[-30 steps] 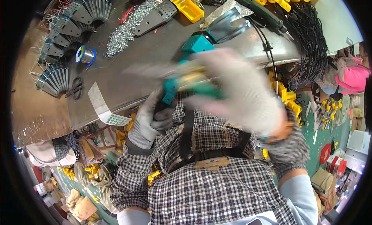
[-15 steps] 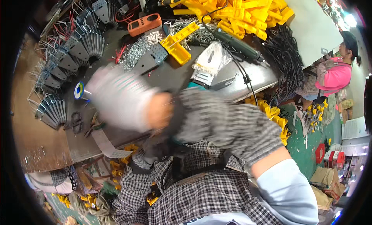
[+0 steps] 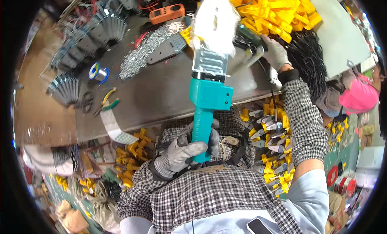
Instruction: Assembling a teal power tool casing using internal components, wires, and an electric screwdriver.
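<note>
My left hand (image 3: pixel 186 147), in a grey glove, grips the handle of a teal tool (image 3: pixel 207 101) and holds it upright in front of me. The tool has a shiny metal plate (image 3: pixel 209 62) at its upper end, and a bright white blur hides its tip. My right hand (image 3: pixel 275 51), also gloved, reaches out to the far right part of the workbench and rests on a dark green power tool (image 3: pixel 249 35) lying there beside a black cable (image 3: pixel 269 82).
The dark workbench (image 3: pixel 157 92) carries a pile of small metal parts (image 3: pixel 142 54), a grey bracket (image 3: pixel 167 52), an orange meter (image 3: pixel 166 13), a solder spool (image 3: pixel 98 72), pliers (image 3: pixel 107 101) and finned heat sinks (image 3: pixel 102 30). Yellow plastic parts (image 3: pixel 274 12) heap at the back. A person in pink (image 3: pixel 358 97) sits at right.
My right arm, which swept across the view, now stretches to the green power tool. The teal tool has come back up, held in my left hand alone.
</note>
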`<state>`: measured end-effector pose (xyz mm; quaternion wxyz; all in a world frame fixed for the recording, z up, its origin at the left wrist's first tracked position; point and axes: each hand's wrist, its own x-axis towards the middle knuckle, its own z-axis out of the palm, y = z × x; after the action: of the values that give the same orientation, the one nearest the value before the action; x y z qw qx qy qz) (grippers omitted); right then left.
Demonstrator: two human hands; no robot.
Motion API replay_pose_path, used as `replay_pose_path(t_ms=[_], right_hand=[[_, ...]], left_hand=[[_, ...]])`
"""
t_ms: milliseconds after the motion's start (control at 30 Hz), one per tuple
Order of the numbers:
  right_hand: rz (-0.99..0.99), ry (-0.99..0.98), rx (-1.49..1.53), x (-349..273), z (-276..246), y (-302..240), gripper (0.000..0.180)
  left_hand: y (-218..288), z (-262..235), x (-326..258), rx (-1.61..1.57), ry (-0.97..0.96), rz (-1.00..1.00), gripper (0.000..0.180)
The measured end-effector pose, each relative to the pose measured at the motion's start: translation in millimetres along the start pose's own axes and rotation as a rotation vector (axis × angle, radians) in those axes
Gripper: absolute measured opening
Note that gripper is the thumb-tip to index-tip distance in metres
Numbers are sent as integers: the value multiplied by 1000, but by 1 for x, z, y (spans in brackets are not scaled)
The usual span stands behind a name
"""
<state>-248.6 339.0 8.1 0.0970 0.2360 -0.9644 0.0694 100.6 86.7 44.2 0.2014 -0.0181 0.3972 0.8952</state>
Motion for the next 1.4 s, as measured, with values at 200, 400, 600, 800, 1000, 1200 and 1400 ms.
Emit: replay_pose_path(t_ms=[200,400,600,800,1000,1200,1400], right_hand=[[-122,309,186,-7,-5,8,54],[-85,392,492,-23,-62,-8,68],[-164,410,664,-31,-79,-31,64],[-62,406,746,-56,-115,-39,60],[45,359,1088,-89,-150,-34,34],[38,405,1147,-135,-172,-13,47],[-32,262,1681,-130,-175,-5,27]], left_hand=[[-9,25,-44,280,516,516,62],[-30,36,-95,823,1085,513,56],[-30,26,-95,920,1116,124,61],[44,21,-48,1756,97,713,44],[20,22,118,1014,448,-348,57],[51,22,150,2437,-117,213,34],[56,-1,179,2538,-289,147,38]])
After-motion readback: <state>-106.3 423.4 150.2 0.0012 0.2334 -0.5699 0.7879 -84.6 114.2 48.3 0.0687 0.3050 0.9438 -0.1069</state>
